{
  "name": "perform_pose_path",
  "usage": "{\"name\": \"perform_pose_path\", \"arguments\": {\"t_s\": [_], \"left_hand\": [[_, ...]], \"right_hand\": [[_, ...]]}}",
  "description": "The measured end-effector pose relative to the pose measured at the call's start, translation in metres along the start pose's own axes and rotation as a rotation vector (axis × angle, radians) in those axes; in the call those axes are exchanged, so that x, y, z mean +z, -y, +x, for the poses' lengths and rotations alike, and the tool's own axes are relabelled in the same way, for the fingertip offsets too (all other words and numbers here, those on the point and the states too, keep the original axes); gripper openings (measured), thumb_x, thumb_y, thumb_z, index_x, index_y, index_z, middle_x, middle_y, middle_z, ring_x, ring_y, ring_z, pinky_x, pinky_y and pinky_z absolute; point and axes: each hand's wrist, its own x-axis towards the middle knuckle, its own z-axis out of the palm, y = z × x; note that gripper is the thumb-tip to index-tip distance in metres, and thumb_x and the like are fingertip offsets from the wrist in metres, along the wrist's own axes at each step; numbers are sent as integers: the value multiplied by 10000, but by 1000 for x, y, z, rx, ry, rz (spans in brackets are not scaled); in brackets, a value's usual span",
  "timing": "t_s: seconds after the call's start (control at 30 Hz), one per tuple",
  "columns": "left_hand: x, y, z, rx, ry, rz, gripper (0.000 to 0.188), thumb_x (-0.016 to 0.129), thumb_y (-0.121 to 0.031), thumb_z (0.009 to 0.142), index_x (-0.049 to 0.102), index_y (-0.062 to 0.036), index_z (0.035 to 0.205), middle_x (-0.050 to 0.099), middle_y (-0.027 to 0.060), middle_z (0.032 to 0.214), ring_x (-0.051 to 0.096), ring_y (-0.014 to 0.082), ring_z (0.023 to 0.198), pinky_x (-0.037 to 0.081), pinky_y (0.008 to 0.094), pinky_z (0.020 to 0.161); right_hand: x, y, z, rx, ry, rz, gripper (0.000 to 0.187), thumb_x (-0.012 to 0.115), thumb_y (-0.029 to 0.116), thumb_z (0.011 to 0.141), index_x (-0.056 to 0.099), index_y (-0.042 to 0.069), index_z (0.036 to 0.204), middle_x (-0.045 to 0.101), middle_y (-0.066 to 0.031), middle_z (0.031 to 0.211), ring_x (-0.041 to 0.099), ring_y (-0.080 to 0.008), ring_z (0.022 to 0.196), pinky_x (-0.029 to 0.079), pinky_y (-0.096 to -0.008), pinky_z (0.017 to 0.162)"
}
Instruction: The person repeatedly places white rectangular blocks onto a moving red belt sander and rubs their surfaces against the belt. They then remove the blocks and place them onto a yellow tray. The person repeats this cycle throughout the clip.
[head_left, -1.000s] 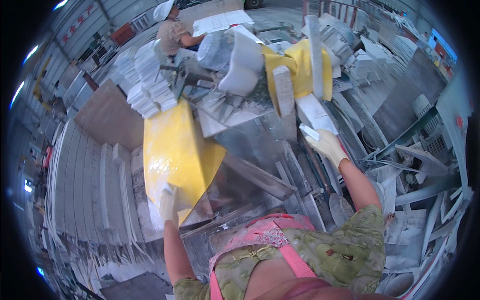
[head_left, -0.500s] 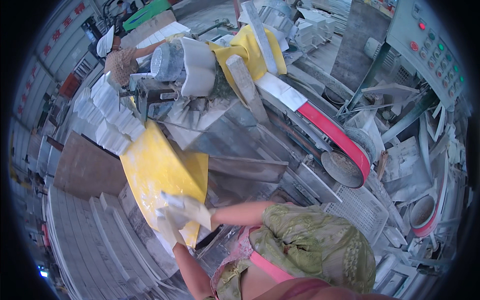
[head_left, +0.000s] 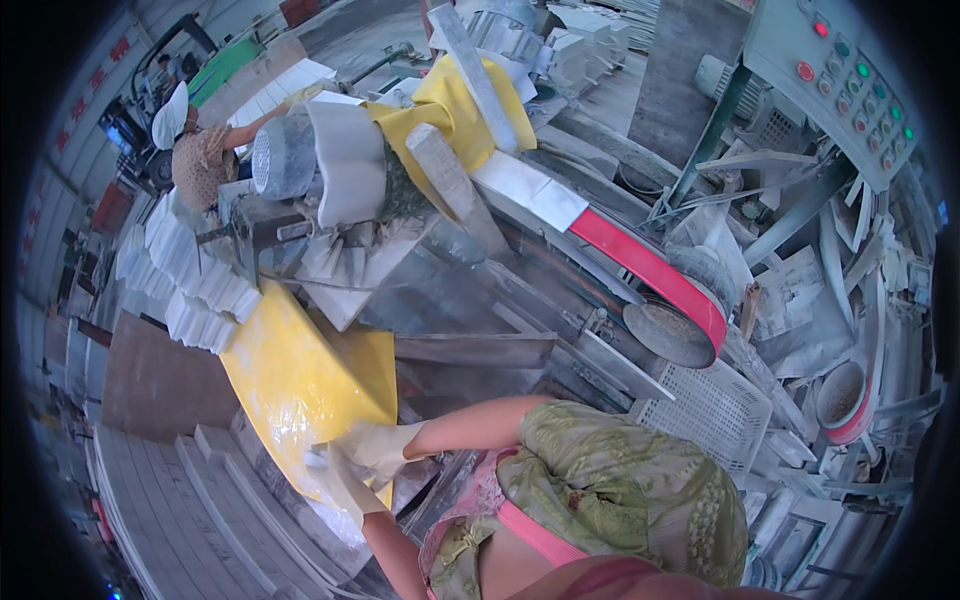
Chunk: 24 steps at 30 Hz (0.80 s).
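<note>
The yellow sheet [head_left: 300, 390] hangs down the machine's front, its left edge close against stacked white slabs [head_left: 195, 290], little room that side. At its lower edge both gloved hands meet: the right hand [head_left: 378, 447] grips the corner, fingers clamped, and the left hand [head_left: 345, 485] (partly hidden) lies just below; I cannot tell its fingers' state.

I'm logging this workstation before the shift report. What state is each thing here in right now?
Left hand: gloved, at the lower edge of the yellow sheet.
Right hand: gloved, reaching across, beside the left hand on the sheet.
Yellow sheet: hanging, wet and glossy.
Red belt: looped round its wheel; motion cannot be told.
Stacked white mouldings: piled beside the machine.
Control panel: coloured buttons visible.
</note>
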Motion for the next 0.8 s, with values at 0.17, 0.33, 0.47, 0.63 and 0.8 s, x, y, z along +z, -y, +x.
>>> {"name": "perform_pose_path", "arguments": {"t_s": [0.17, 0.33, 0.47, 0.63, 0.8], "left_hand": [[6, -6, -1, -48, -58, 60, 721, 659, -258, 960, 352, -1, 1559, 534, 182, 1431, 581, 289, 1268, 498, 389, 1038], [2, 7, 10, -65, -99, 153, 826, 673, -295, 927, 296, 2, 1599, 531, 228, 1433, 584, 318, 1279, 525, 404, 1016], [7, 10, 11, 27, -113, 124, 724, 659, -272, 930, 377, -2, 1540, 542, 204, 1383, 604, 318, 1204, 554, 423, 950], [14, 3, 7, 36, -167, 88, 616, 660, -228, 933, 438, -43, 1478, 545, 153, 1345, 579, 280, 1194, 528, 407, 981], [16, -3, 3, -38, -91, 36, 649, 657, -241, 952, 396, -68, 1521, 542, 131, 1377, 577, 270, 1207, 506, 393, 1008]], "right_hand": [[-80, -36, -70, -218, -144, 230, 541, 725, 286, 866, 602, 20, 1322, 625, -141, 1258, 558, -334, 1095, 457, -441, 974], [-217, -118, -205, 425, -516, -236, 294, 626, 230, 919, 701, 144, 1190, 644, -169, 971, 616, -378, 976, 496, -486, 881], [-300, -150, -336, 676, -611, -357, 502, 670, 194, 870, 617, 50, 1348, 610, -214, 1360, 545, -407, 1280, 410, -485, 1114], [-329, -165, -404, 731, -259, -698, 691, 778, 216, 763, 555, 34, 1391, 521, -184, 1451, 464, -366, 1356, 389, -452, 1124], [-313, -194, -375, 778, -115, -931, 897, 832, 238, 704, 459, 19, 1490, 458, -141, 1515, 374, -303, 1454, 327, -451, 1192]]}}
